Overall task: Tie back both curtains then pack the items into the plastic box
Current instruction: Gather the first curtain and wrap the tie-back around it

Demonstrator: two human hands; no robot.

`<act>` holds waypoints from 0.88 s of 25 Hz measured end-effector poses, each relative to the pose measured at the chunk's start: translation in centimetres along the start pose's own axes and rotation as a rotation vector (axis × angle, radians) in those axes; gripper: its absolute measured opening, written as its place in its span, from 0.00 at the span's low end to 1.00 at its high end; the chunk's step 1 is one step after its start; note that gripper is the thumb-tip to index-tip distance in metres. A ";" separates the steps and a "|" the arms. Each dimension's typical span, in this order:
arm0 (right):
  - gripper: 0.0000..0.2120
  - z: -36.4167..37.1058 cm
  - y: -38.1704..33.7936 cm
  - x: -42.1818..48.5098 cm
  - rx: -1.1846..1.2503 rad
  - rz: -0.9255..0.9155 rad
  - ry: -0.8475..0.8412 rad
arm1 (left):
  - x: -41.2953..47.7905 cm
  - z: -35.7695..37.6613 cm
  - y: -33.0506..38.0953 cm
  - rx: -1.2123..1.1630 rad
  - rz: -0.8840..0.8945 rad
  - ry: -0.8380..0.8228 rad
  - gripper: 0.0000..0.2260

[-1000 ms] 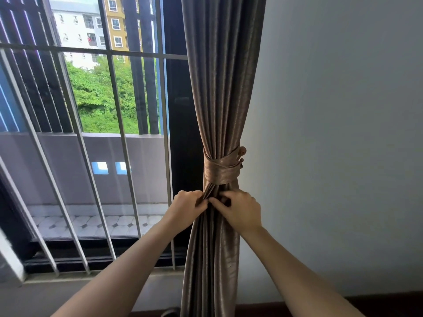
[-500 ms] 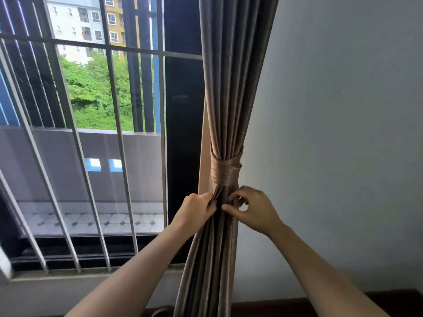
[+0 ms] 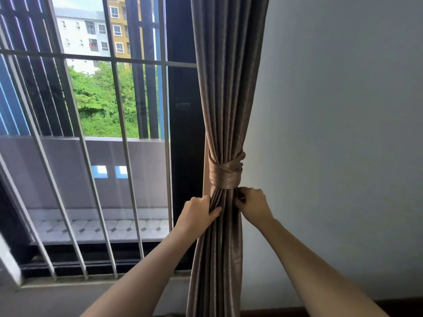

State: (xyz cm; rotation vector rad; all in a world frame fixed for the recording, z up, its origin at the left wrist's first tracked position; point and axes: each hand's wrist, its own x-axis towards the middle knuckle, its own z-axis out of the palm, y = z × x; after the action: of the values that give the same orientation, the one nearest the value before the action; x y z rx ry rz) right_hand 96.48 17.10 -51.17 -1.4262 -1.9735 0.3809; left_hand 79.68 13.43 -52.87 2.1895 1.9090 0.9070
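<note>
A grey-brown curtain [image 3: 229,88] hangs gathered at the right side of the window. A shiny tan tie-back [image 3: 225,175] is wrapped tight around its middle. Just under the tie-back, my left hand [image 3: 198,213] grips the folds on the curtain's left side. My right hand [image 3: 253,203] pinches the folds on the right edge, fingers curled against the cloth. No plastic box and no second curtain are in view.
White window bars [image 3: 123,156] run across the glass to the left, with a dark frame post [image 3: 183,133] right beside the curtain. A plain white wall [image 3: 343,133] fills the right side. A dark skirting strip [image 3: 400,305] runs along the bottom right.
My hands have moved apart from the curtain's front to its left and right sides. The curtain bundle sits further right in view.
</note>
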 end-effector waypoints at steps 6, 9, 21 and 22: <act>0.10 -1.7 1.4 -0.5 0.052 0.004 -0.150 | 0.1 0.5 -0.4 -0.153 0.049 -0.002 0.15; 0.27 0.3 1.9 -1.8 0.092 0.047 -0.133 | -0.2 0.4 -1.3 -0.377 0.054 -0.147 0.16; 0.21 0.8 5.8 -3.0 -0.349 0.049 -0.200 | -1.5 2.4 -5.0 -0.018 -0.028 -0.107 0.17; 0.21 0.6 5.7 -3.0 -0.355 0.060 -0.195 | -1.6 2.5 -4.4 0.020 -0.003 -0.123 0.16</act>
State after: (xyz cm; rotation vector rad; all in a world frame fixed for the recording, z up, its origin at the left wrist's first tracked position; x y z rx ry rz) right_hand 100.83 16.48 -55.99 -1.7263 -2.2424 0.2072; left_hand 77.00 13.67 -57.44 2.1979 1.8723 0.7373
